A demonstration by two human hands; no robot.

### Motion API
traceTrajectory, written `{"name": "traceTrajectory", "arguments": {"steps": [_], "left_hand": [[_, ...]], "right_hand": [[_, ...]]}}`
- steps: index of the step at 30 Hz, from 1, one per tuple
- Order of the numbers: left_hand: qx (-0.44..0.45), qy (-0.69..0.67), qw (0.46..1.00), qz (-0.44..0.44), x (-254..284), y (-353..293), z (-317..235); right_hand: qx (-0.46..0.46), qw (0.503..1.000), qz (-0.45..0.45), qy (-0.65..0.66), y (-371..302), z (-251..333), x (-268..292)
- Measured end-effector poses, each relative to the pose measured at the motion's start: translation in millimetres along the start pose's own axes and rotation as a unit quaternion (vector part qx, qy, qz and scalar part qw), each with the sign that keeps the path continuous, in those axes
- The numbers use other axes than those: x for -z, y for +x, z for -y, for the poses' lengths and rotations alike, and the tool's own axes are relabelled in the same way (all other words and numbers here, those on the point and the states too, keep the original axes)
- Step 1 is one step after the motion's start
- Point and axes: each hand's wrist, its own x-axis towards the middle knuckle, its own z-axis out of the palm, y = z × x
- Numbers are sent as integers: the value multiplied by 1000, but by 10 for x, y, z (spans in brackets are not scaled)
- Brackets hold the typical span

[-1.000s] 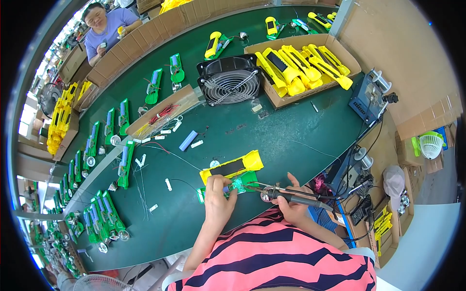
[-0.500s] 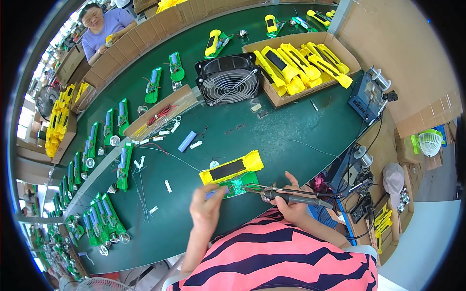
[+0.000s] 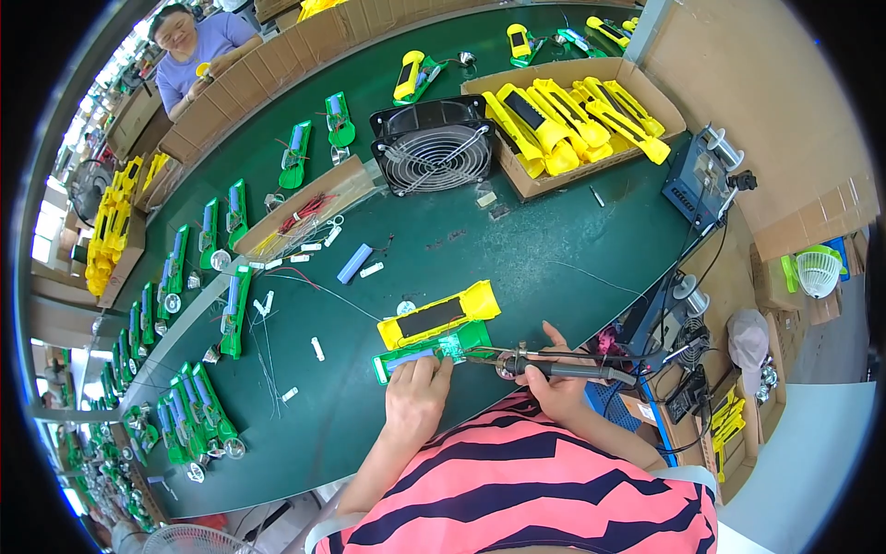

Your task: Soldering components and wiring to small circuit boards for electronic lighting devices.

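Note:
A green plastic housing lies in front of me, with a blue cylindrical battery and a small circuit board in it. My left hand rests at its near edge, fingers curled and pressed together beside the board; whatever they pinch is hidden. My right hand is closed around the black handle of a soldering iron, whose metal tip end reaches over the right part of the housing. Just beyond lies a yellow casing with a dark panel, touching or nearly touching the housing.
A black fan stands beyond, beside a carton of yellow casings. Green housings with batteries line the left. A loose battery and wires lie mid-table. A blue soldering station is at right. A co-worker sits across.
My left hand has come down and right, from above the battery to the board's near edge, uncovering the housing's left end. The iron has shifted slightly; my right hand still holds it.

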Motion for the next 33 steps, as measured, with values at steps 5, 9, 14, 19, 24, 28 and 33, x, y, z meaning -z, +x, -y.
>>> {"name": "traceTrajectory", "arguments": {"steps": [5,9,14,19,24,28,33], "left_hand": [[-6,15,999,33,10,-8,-2],[-5,9,999,42,24,5,7],[5,0,1000,26,13,17,25],[13,0,999,37,36,55,2],[11,0,999,43,33,49,4],[5,5,999,53,40,49,-14],[11,20,998,63,41,65,-65]], "right_hand": [[5,1000,1,0,9,-9,-8],[1,1000,3,-1,6,-31,-38],[15,1000,4,-20,-9,-103,-40],[0,1000,-15,10,-6,-90,-42],[-14,1000,-3,7,-7,-83,-18],[-8,999,-13,28,18,-50,25],[-102,989,-48,101,6,-86,72]]}}
